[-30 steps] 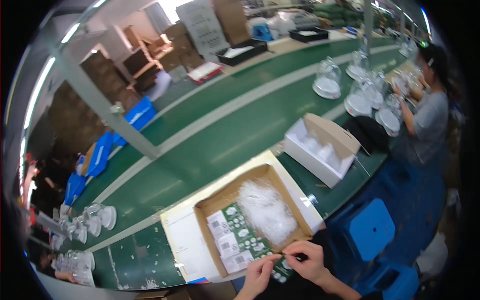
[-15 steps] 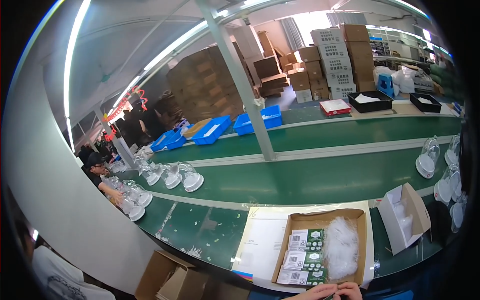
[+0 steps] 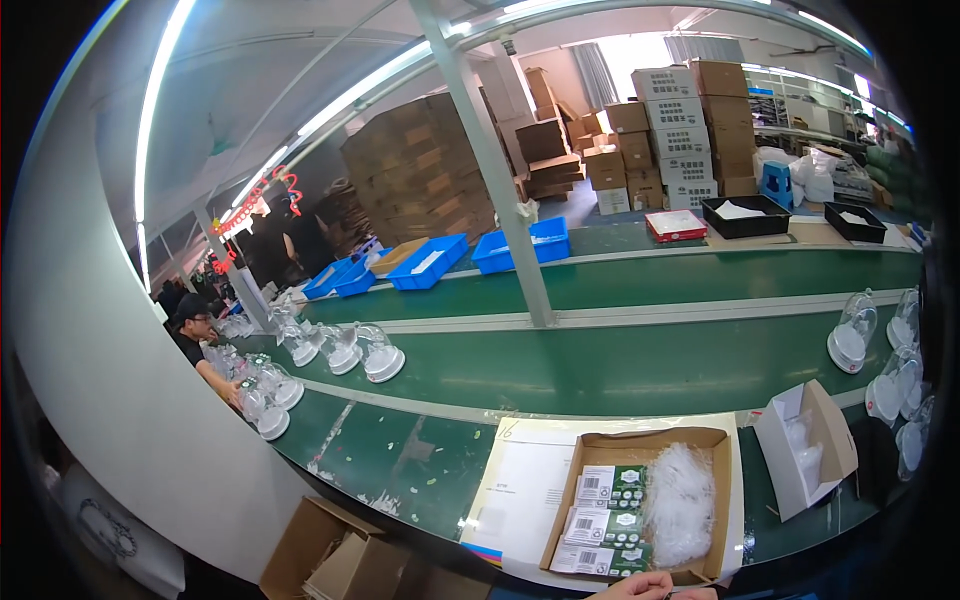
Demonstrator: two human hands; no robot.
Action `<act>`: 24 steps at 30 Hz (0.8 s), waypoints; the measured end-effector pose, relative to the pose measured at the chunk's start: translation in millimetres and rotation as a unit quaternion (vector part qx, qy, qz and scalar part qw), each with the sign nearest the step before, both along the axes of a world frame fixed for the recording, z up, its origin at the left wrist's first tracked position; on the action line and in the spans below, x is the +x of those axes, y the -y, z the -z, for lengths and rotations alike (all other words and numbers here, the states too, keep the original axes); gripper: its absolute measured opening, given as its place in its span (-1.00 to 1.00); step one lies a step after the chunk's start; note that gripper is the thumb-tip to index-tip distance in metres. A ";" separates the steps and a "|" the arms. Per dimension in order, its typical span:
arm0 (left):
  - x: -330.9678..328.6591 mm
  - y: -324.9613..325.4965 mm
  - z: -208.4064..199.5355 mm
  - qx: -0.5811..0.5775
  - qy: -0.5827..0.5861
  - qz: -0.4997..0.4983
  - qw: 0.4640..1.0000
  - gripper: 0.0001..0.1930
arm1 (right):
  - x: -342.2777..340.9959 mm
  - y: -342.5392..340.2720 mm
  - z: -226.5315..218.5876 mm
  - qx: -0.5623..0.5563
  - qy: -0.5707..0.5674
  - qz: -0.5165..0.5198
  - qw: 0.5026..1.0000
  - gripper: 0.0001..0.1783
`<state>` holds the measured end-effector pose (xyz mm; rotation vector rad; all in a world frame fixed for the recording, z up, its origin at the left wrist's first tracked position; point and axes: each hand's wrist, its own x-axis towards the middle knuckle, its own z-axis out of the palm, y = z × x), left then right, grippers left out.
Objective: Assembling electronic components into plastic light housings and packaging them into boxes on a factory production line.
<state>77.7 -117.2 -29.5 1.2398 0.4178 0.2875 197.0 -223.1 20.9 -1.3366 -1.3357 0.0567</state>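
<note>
Currently, from my remote station, I observe two bare hands at the lower edge of the head view. The left hand presents bent fingers; the right hand appears just beside it as a narrow strip. The view's edge cuts off part of both, so I cannot tell whether the fingers are grasping an item or released. Directly beyond the fingers lies a shallow brown cardboard tray. Inside it, ahead and to the left of the fingers, I locate green-and-white printed cards in three rows; ahead and to the right lies a bundle of thin translucent strands. Beneath the tray, a flat off-white sheet extends left of the fingers. Farther to their right, an open white cardboard carton sits on the green work surface.
</note>
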 end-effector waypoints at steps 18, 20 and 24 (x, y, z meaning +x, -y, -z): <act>1.2 11.0 -15.9 0.001 0.051 -0.055 0.997 -0.79 | 2.7 19.0 71.0 -0.009 -0.424 -0.215 0.880 -0.63; 1.2 11.8 -16.0 0.014 0.053 -0.065 0.996 -0.76 | 3.7 19.2 68.8 0.002 -0.458 -0.270 0.847 -0.65; 2.9 13.6 -21.4 0.029 0.032 -0.069 0.997 -0.70 | -2.2 18.3 61.2 -0.013 -0.378 -0.164 0.911 -0.68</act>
